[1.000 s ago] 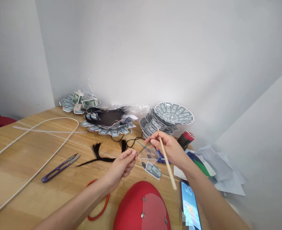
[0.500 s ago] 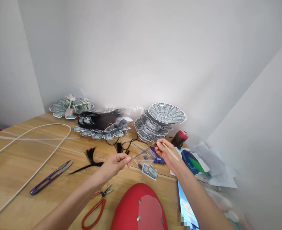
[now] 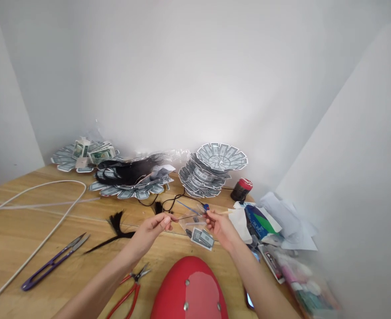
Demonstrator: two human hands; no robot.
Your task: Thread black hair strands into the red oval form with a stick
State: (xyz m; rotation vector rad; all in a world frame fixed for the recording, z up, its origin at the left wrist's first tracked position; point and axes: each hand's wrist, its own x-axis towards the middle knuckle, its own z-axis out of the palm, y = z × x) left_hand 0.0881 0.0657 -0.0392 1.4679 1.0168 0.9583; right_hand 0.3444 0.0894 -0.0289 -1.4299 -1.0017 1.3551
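Left hand (image 3: 155,228): centre of the frame, thumb and forefinger pinched on one end of a thin, dark, thread-like strand (image 3: 187,217). Right hand (image 3: 220,226): right of centre, fingertips closed on the other end; the opposed pinches apparently keep the strand taut and straight. Pale slender stick (image 3: 228,212): beside the right fingers; its grip cannot be told. Grey-printed paper piece (image 3: 202,238): flat, just below the strand. Forked black hair-like tuft (image 3: 115,221): left of the left hand. Purple-handled metal snips (image 3: 80,243): lower left, and red-handled cutters (image 3: 136,278), bottom centre, both set down, presumably within easy reach. Smooth red dome (image 3: 172,292): bottom centre, between the forearms. Stacked grey-printed paper rosettes (image 3: 204,175): against the wall, seemingly stored aside.
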